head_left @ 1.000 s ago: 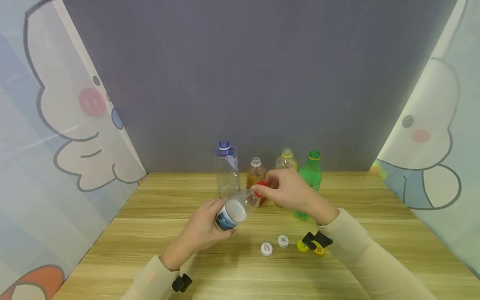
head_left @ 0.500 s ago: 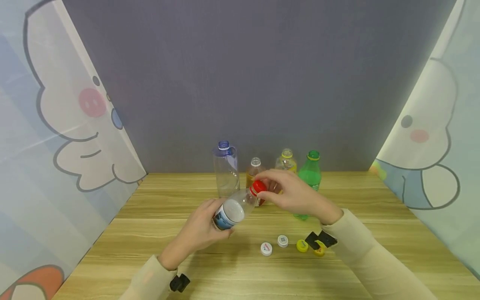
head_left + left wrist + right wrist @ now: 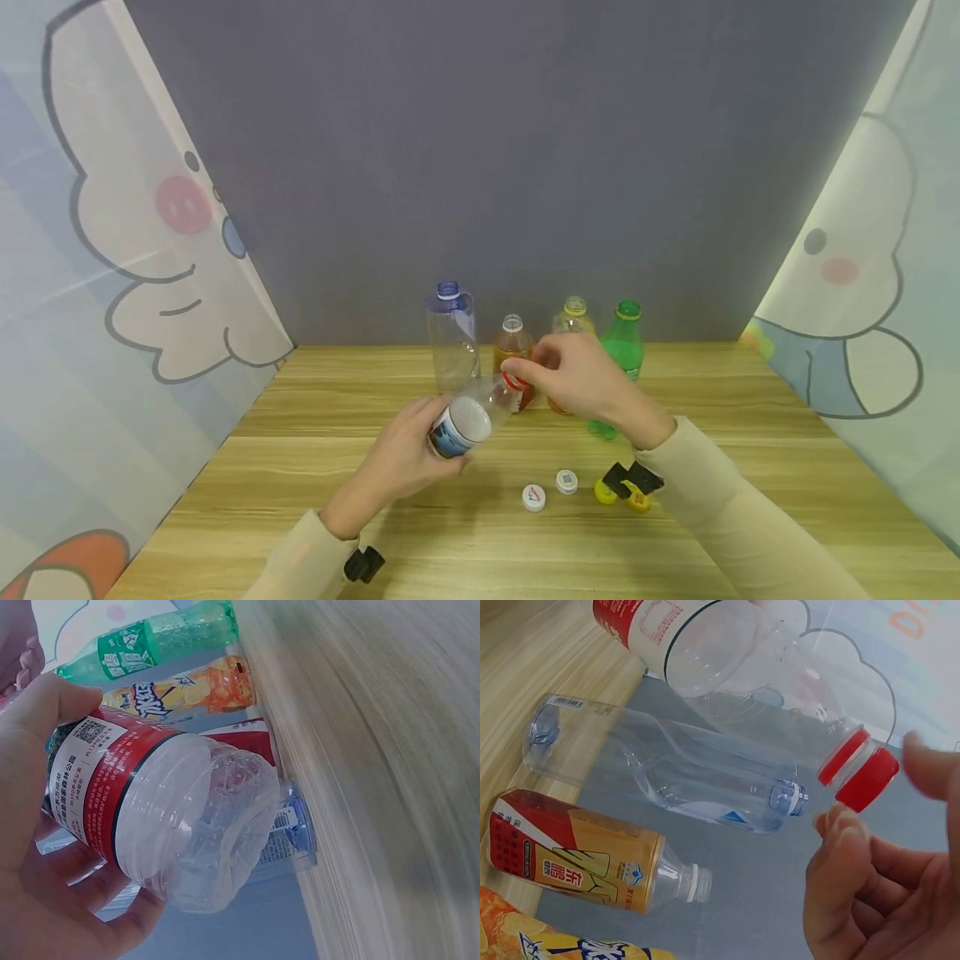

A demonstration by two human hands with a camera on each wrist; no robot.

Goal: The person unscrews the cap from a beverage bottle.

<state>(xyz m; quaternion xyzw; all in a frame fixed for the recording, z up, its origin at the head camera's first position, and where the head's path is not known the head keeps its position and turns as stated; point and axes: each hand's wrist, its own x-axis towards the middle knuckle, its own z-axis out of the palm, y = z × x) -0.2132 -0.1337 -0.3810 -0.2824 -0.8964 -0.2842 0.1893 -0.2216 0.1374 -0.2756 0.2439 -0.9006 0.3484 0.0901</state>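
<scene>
My left hand [image 3: 405, 450] grips a clear plastic bottle [image 3: 471, 421] round its label, holding it tilted over the table with the neck toward the upper right. The left wrist view shows the red-and-white label [image 3: 97, 780] and the dented clear base. At the neck is a red cap [image 3: 868, 778]; a pale gap shows between it and the red ring [image 3: 844, 754] below. My right hand [image 3: 581, 375] has its fingertips curled about the cap, the thumb close by its top edge. In the head view that hand covers most of the cap.
Behind stand several uncapped bottles: a blue-tinted clear one [image 3: 453, 342], an amber one [image 3: 512, 343], a yellow-ringed one [image 3: 574, 321] and a green one [image 3: 624, 346]. Two white caps [image 3: 534, 498] and two yellow caps [image 3: 604, 492] lie on the wooden table [image 3: 465, 550] in front.
Half a second ago my right fingers were spread farther back, baring the red cap; now they are over it again, as one second ago. My left hand and the bottle stay nearly still.
</scene>
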